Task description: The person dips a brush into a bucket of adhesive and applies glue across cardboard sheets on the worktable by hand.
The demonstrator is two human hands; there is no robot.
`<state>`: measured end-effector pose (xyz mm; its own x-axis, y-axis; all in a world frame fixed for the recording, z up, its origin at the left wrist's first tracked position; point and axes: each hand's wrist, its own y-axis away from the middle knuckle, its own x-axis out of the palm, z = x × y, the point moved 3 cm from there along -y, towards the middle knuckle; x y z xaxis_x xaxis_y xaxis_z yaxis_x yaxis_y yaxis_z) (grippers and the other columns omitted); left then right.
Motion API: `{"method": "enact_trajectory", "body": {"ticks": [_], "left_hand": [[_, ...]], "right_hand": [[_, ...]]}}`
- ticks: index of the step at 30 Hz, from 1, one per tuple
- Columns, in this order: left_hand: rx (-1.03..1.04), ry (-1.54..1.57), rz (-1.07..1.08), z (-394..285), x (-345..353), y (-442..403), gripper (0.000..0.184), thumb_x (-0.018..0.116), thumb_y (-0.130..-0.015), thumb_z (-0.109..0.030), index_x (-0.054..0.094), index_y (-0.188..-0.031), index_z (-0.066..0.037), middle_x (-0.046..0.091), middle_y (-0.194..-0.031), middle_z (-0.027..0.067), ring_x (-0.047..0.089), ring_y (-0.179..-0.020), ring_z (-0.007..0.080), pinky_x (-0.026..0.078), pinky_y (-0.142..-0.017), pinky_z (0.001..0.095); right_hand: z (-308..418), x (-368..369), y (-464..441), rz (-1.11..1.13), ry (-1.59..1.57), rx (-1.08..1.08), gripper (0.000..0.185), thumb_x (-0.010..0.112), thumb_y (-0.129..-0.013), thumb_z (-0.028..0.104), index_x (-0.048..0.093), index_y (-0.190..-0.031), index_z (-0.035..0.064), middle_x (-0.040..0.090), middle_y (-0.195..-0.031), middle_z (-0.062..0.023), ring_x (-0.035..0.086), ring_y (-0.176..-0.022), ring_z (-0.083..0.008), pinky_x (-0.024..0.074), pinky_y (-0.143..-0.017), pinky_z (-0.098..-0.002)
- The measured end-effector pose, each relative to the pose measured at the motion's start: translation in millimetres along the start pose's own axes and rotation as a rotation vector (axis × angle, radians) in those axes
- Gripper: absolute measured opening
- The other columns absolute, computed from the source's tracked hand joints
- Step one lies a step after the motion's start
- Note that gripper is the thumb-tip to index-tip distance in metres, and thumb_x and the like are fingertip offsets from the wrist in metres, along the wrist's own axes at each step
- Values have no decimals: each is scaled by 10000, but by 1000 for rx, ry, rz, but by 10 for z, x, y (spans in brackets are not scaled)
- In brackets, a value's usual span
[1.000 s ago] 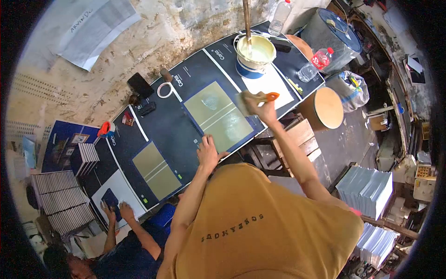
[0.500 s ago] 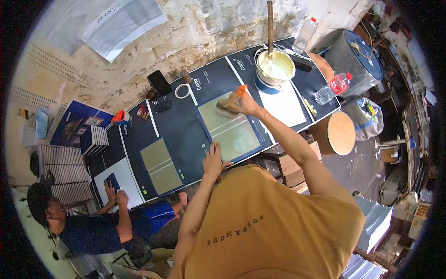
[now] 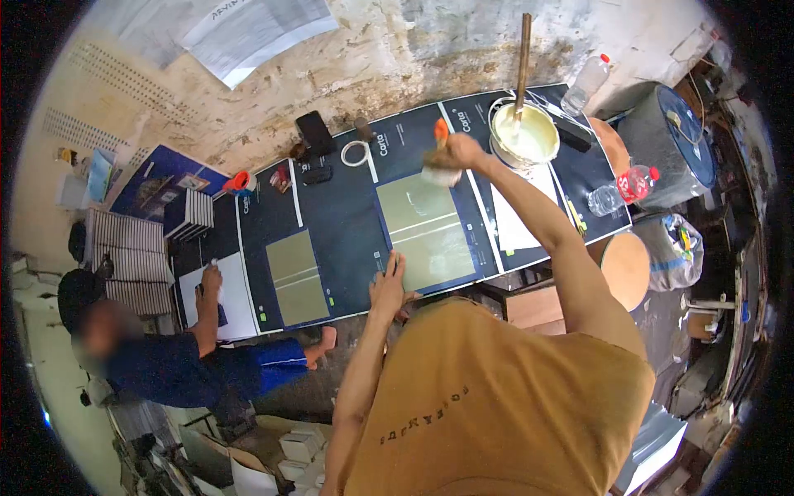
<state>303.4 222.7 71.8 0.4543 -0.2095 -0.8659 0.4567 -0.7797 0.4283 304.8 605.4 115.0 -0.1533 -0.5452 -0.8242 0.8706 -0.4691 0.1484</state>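
My right hand [image 3: 460, 154] is closed round a wide brush [image 3: 442, 172] with an orange handle end, its bristles at the upper right edge of a large olive board panel [image 3: 422, 223]. The panel lies on a dark blue sheet and has two pale strips across it; its lower part looks shiny. My left hand [image 3: 389, 285] rests with fingers spread on the panel's lower left edge, holding nothing. Right of the brush stands a bucket [image 3: 525, 136] of whitish paste with a wooden stick [image 3: 524, 62] in it.
A smaller olive panel [image 3: 294, 277] lies to the left. A tape roll [image 3: 355, 154], a black box [image 3: 313, 132] and a red-capped bottle [image 3: 624, 190] are on the table. At the far left, a co-worker [image 3: 165, 364] handles a dark piece on white paper [image 3: 231, 298].
The view has shifted. My right hand swept the brush from the panel's right side across its upper part to the top right edge. My left hand stays at the panel's lower left.
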Motion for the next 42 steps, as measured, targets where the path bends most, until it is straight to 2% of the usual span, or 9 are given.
{"method": "enact_trajectory", "body": {"ticks": [4, 8, 11, 14, 18, 23, 27, 39, 42], "left_hand": [[-32, 52, 41, -22, -24, -35, 1105, 861, -665, -394, 234, -1557, -211, 118, -1650, -35, 544, -1183, 407, 466, -952, 604], [-29, 41, 39, -11, -36, -38, 1112, 861, -660, -397, 230, -1558, -217, 105, -1652, -40, 546, -1190, 405, 461, -963, 619], [-16, 44, 47, 33, 49, -70, 1114, 860, -662, -396, 224, -1560, -218, 97, -1653, -44, 547, -1196, 399, 461, -963, 628], [-30, 56, 71, 9, 1, -84, 1116, 859, -666, -392, 217, -1562, -216, 90, -1654, -41, 557, -1187, 385, 471, -954, 616], [-14, 73, 70, 16, -4, -54, 1113, 858, -672, -378, 214, -1563, -207, 89, -1655, -35, 580, -1158, 367, 500, -942, 560], [9, 87, 27, 33, 3, -44, 1112, 864, -669, -364, 223, -1560, -185, 117, -1652, -27, 603, -1126, 356, 518, -922, 523], [68, 143, -37, 131, 108, -67, 1119, 871, -657, -364, 233, -1557, -183, 133, -1650, -16, 608, -1119, 354, 517, -909, 526], [91, 183, -99, 160, 77, -48, 1117, 876, -632, -395, 269, -1546, -181, 166, -1645, -2, 586, -1157, 376, 460, -953, 568], [108, 203, -102, 169, 83, -30, 1114, 872, -635, -400, 272, -1543, -168, 162, -1645, -2, 580, -1169, 386, 462, -949, 568]], "right_hand": [[198, -77, -231, -355, 16, -207, 439, 739, -796, 513, 696, -834, 78, 698, -827, -173, 694, -771, -332, 536, -672, -438], [503, 551, -281, 119, -124, -646, 452, 729, -817, 486, 677, -836, 37, 693, -841, -212, 682, -793, -392, 533, -686, -466], [687, 303, -411, 30, 207, -271, 470, 719, -806, 501, 672, -853, 36, 697, -855, -215, 676, -807, -411, 531, -697, -492], [951, 117, -541, -235, 142, -419, 477, 713, -792, 502, 675, -881, 36, 704, -876, -210, 677, -834, -416, 533, -729, -505], [1151, 608, -606, 268, -53, -622, 391, 706, -820, 461, 678, -862, 73, 684, -900, -219, 655, -869, -408, 521, -730, -493], [1135, 620, -874, -80, 205, -425, 503, 670, -834, 567, 673, -854, 65, 677, -782, -215, 655, -778, -425, 526, -675, -459], [1381, 520, -675, 195, -76, -616, 533, 697, -786, 562, 678, -842, 32, 696, -877, -225, 684, -849, -407, 547, -718, -485], [493, 349, -394, 56, -62, -177, 490, 730, -772, 533, 703, -831, 47, 704, -900, -222, 689, -832, -361, 533, -712, -442], [27, 228, -516, -444, 138, -208, 430, 731, -806, 484, 706, -891, 63, 703, -847, -209, 685, -799, -371, 522, -693, -449]]}}
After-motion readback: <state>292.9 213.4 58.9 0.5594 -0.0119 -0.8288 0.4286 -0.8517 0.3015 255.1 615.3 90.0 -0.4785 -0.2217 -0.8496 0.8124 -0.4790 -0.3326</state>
